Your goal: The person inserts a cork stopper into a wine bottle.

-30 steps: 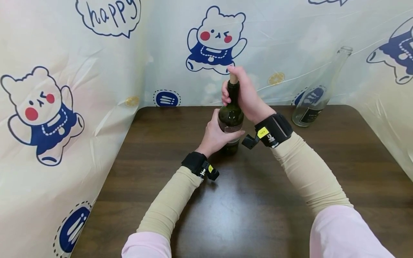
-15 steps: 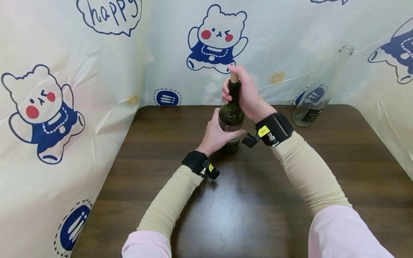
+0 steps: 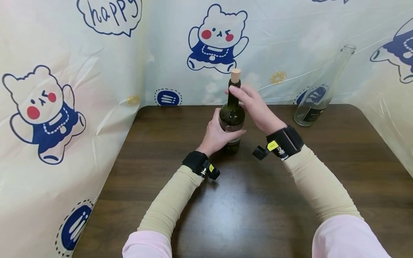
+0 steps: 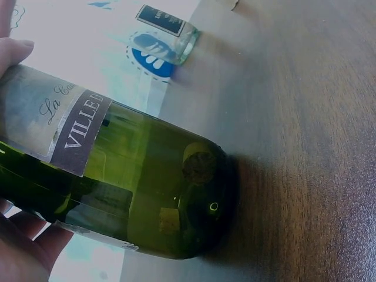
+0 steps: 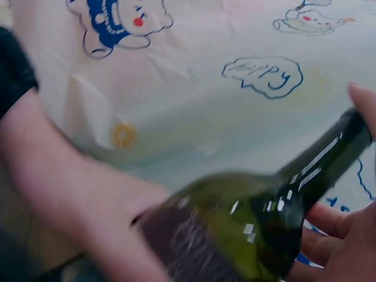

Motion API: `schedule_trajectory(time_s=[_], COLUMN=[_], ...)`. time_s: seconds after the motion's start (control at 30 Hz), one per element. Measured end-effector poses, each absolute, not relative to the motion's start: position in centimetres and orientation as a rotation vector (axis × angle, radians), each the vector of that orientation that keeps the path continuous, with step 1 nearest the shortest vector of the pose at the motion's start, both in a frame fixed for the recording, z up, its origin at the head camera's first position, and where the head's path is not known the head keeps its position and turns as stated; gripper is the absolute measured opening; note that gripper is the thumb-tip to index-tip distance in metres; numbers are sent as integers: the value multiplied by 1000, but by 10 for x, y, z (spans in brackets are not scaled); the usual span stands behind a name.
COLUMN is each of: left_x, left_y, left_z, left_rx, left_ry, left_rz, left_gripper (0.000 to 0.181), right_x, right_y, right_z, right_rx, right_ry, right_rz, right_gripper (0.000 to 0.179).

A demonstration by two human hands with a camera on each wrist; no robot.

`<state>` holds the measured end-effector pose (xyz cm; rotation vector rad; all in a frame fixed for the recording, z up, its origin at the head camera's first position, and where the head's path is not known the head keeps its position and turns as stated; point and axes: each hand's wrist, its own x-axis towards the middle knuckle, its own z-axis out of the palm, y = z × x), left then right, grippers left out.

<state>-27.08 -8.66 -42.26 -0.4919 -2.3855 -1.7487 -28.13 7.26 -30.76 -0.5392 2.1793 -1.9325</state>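
A green glass wine bottle point(image 3: 232, 114) stands on the table, with a pale cork point(image 3: 235, 76) sticking up from its mouth. My left hand point(image 3: 219, 134) grips the bottle's body, the thumb across the label. Beside the bottle's neck is my right hand point(image 3: 256, 107), its fingers loosely extended and partly hidden behind the glass. The thumb lies in front of the neck, below the cork; whether it touches cannot be told. Through the base in the left wrist view, two brownish cork-like shapes point(image 4: 198, 163) show; the printed label point(image 4: 79, 132) faces that camera.
A clear glass bottle point(image 3: 311, 107) with a dark label stands at the back right of the brown wooden table point(image 3: 155, 172). Behind and to the left hangs a pale curtain point(image 3: 106, 71) printed with cartoon bears.
My right hand has let go of the cork and moved down and to the right along the neck, leaving the cork in full view. The left hand and the bottle stay in place.
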Motion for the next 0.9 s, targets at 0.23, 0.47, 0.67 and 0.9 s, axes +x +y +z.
schedule_trajectory(time_s=[0.23,0.47,0.67,0.9], left_x=[-270,-271,-267,-254], left_y=[-86,-89,-93,-96], left_z=[-422,-422,-419,-418], left_rx=[-528,-505,-467,-387], left_ry=[-2364,-2452,-2482,-2571], left_rz=[-1773,-1622,-1505,-1273], left_gripper=[80,79,79,79], right_x=[-269,-265,-265,-264], right_y=[92,96,91,90], right_z=[-349,-379,-384,-389], right_rx=[-537,-649,-714,-702], right_ry=[2413,2435,2425,2498], right_rz=[-1662,-1617,-1635,-1640], right_gripper=[85,92,81,81])
